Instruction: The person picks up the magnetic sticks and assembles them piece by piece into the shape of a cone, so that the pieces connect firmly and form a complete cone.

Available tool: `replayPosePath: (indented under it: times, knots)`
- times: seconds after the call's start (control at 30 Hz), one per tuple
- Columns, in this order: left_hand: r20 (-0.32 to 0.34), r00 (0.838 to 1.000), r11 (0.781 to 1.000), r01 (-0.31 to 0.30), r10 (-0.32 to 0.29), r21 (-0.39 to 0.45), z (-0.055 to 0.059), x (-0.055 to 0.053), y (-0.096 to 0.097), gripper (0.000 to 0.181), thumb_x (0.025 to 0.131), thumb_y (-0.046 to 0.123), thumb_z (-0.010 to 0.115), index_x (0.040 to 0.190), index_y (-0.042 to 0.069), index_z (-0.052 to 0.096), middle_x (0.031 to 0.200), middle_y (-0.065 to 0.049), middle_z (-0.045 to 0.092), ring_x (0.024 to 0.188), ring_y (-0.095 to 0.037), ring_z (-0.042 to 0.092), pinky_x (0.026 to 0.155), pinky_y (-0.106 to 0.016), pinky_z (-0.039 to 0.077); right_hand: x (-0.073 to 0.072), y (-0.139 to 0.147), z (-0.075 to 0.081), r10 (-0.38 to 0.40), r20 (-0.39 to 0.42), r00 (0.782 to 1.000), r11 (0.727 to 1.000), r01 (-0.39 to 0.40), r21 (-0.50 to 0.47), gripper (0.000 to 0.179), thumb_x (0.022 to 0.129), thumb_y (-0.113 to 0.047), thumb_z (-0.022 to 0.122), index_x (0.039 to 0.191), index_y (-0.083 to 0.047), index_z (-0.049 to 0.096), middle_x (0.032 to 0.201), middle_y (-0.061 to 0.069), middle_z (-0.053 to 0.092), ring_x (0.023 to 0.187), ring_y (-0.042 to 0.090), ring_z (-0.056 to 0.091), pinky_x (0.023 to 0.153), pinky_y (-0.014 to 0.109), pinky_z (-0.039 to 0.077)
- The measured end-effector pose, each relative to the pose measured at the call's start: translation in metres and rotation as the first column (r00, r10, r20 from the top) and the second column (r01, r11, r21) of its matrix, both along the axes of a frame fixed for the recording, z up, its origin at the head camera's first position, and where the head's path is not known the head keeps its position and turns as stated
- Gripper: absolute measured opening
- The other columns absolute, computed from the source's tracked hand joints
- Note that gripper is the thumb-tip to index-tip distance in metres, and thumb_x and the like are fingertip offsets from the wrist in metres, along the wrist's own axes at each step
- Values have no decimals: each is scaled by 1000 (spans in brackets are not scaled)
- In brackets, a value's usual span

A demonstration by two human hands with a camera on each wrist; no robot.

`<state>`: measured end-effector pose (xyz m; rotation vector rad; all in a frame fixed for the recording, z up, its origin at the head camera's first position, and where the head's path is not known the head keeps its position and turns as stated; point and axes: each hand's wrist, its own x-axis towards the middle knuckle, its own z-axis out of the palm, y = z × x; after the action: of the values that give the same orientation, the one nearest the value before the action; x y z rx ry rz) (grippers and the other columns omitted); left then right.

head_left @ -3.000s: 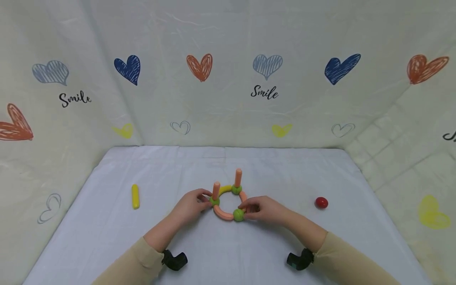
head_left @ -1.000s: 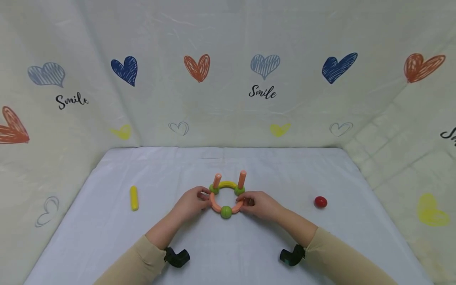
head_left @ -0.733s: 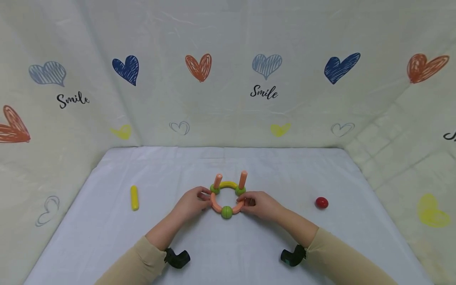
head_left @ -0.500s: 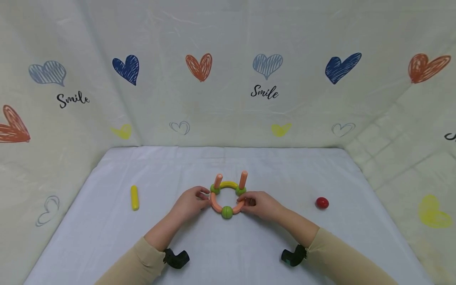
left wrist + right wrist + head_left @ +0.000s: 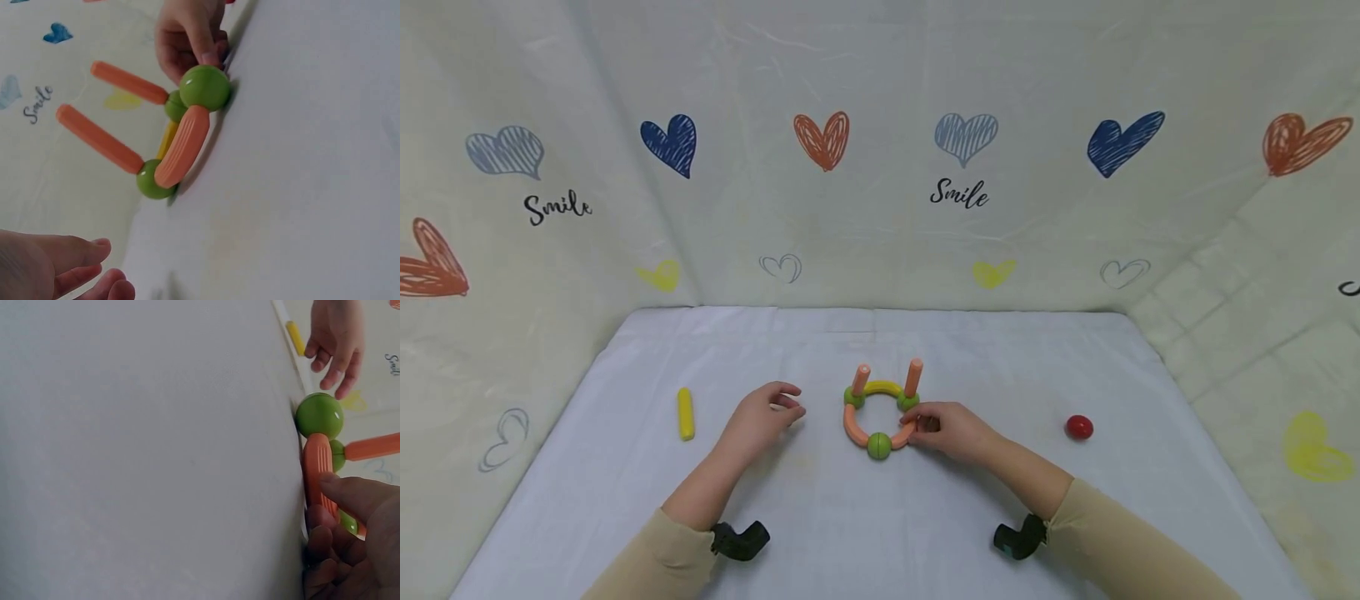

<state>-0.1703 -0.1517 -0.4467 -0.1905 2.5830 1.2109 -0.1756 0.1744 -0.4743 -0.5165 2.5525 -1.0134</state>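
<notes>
A ring of toy building pieces lies mid-table, made of curved orange rods, a curved yellow rod and green balls, one green ball at its near side. From its two far balls rise straight orange rods, a left orange rod and a right orange rod. My right hand pinches the right-hand curved orange rod between thumb and fingers. Apart from the ring, to its left, my left hand hovers with loosely bent fingers and nothing in them.
A straight yellow rod lies at the left of the white-covered table. Over on the right sits a red ball. A cloth with printed hearts hangs behind and along the sides.
The ring has been turned so its third green ball faces me. Since half a second ago, my left hand has let go and moved left; my right hand stays on the curved orange rod.
</notes>
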Motion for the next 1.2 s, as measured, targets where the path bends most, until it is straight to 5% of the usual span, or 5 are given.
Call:
replayPosePath:
  times: [0.43,0.83,1.2]
  knots:
    - [-48,996,995,-77,74,-63,7,9,-67,43,95,28,66,134,10,57,119,-9,64,97,-22,65,75,-34,50,-1,4,2,-12,35,999,999,13,-50,19,93,-19,71,112,-18,73,88,-6,63,82,14,55,73,28,48]
    - [-115,985,979,-145,128,-147,25,21,-124,48,98,32,61,135,3,54,123,-21,61,106,-35,58,74,-36,44,-3,3,2,-5,53,999,998,8,-57,19,92,-18,72,111,-19,73,88,-7,64,82,14,56,72,28,48]
    - [-45,985,964,-170,164,-204,19,13,-147,54,97,31,62,138,-2,48,122,-25,58,97,-33,62,74,-41,49,-4,4,0,-5,50,999,998,8,-61,18,92,-18,72,111,-20,72,87,-7,63,81,14,56,72,28,47]
